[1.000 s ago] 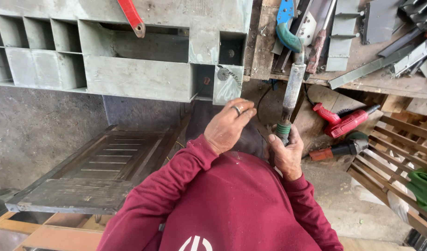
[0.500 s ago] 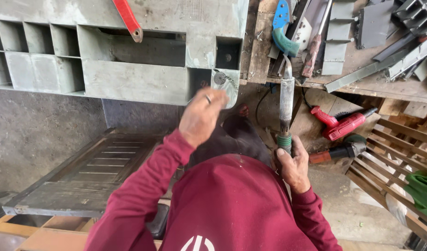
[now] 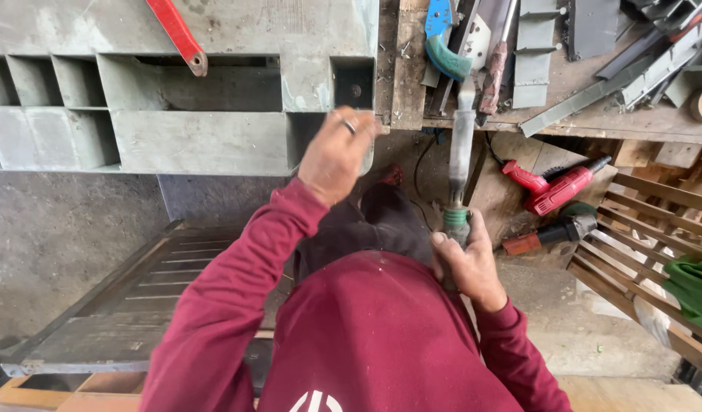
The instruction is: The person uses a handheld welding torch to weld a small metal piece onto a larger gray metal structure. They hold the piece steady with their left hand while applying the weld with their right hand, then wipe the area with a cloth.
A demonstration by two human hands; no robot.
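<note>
Since the earlier frame the left hand (image 3: 337, 155) has risen further toward the upper middle of the frame and now sits at the lower right corner of the grey compartmented metal frame (image 3: 206, 141). The right hand (image 3: 467, 263) has stayed low, right of centre, with the tool still upright in it.

The right grip is wrapped fully around the green-collared handle of a long chisel (image 3: 461, 152), fingers closed tight. The chisel's flat grey blade runs straight up from the fist to the edge of the wooden table (image 3: 595, 122) at the upper right. The left grip is curled loosely, knuckles toward the camera and a ring on one finger. Its fingertips are hidden behind the hand, so I cannot tell whether it holds anything or merely presses on the frame's corner.

A red clamp handle (image 3: 175, 34) lies slanted across the top of the metal frame at the upper left. On the table lie a blue and green handsaw (image 3: 442, 38), a rusty-handled tool beside it and several grey metal strips (image 3: 587, 95). Below the table, right of the chisel, a red power drill (image 3: 553, 187) rests against scrap boards. A grey louvred panel (image 3: 129, 305) lies flat at the lower left, and a green cloth (image 3: 694, 282) hangs on wooden slats at the right edge.
</note>
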